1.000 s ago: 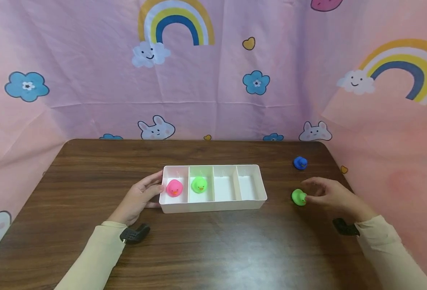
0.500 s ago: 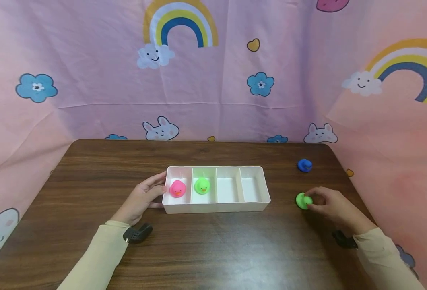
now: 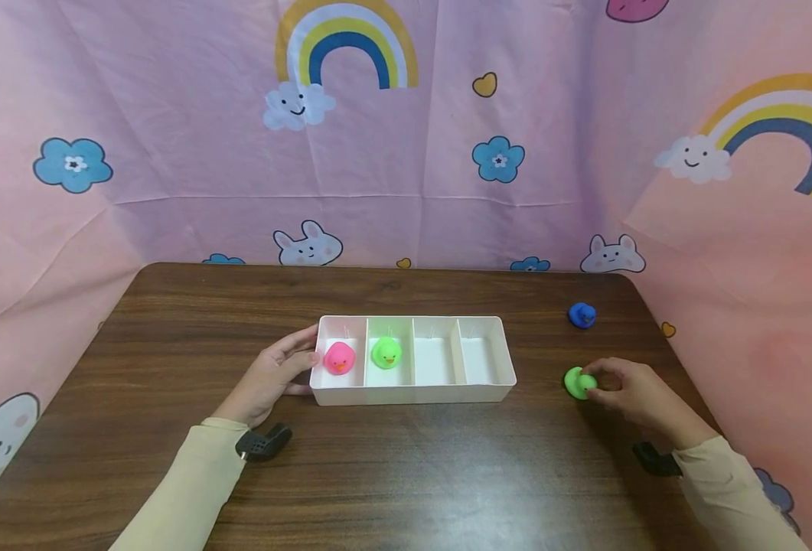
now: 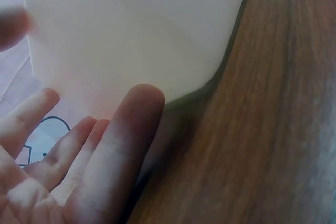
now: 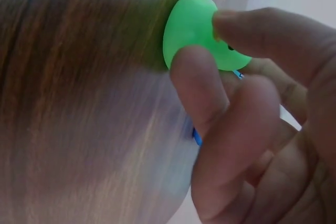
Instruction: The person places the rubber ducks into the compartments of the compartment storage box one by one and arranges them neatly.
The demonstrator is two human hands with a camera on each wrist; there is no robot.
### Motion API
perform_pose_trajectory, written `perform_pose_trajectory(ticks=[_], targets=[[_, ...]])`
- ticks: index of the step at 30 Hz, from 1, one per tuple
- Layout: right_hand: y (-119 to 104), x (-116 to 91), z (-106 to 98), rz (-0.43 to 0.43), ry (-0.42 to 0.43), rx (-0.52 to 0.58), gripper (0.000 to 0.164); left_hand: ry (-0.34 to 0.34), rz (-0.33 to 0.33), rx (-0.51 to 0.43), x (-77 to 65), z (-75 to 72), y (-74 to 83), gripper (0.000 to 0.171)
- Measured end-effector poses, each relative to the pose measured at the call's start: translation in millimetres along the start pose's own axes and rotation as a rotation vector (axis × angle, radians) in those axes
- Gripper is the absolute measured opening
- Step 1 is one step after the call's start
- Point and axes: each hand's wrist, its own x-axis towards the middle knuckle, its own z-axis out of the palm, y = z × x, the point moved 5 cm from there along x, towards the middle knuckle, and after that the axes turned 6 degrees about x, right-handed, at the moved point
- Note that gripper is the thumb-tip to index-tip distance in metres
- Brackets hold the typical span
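Evidently the main change is at the right hand [image 3: 636,390]: a second ago its forefinger was standing off from the small green duck [image 3: 574,384], and now finger and thumb are closing on it from opposite sides. In the right wrist view the fingertips are meeting its surface, so the hand is pinching the duck rather than only hovering beside it. That duck is sitting on the table [image 3: 406,474], to the right of the white tray [image 3: 412,396] (whether its base is lifting at all, I cannot tell). Judging by this, the work is moving from reaching to holding, with the carrying not yet showing.

Meanwhile the left hand [image 3: 265,375] is keeping its place at the tray's left end, thumb and fingers gripping around the end wall and seemingly steadying it. Inside, a pink duck [image 3: 340,357] is occupying the leftmost compartment and another green duck [image 3: 386,352] the next one along, while the two compartments on the right are standing empty. A blue duck [image 3: 582,314] is resting on the table beyond the right hand, untouched. Everything is shifting slightly in the head view, probably because the camera is moving.
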Motion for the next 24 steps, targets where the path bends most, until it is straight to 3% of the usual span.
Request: perform_pose_trajectory(ticks=[18,24], targets=[[-4,2,0,-0.101,0.064,-0.083,0.021,0.006,0.001,0.007,-2.9,-0.1,3.2,0.062],[-11,5,-5,-0.042,0.040,-0.043,0.024,-0.003,0.012,0.006,-2.2,0.6,3.5,0.061]])
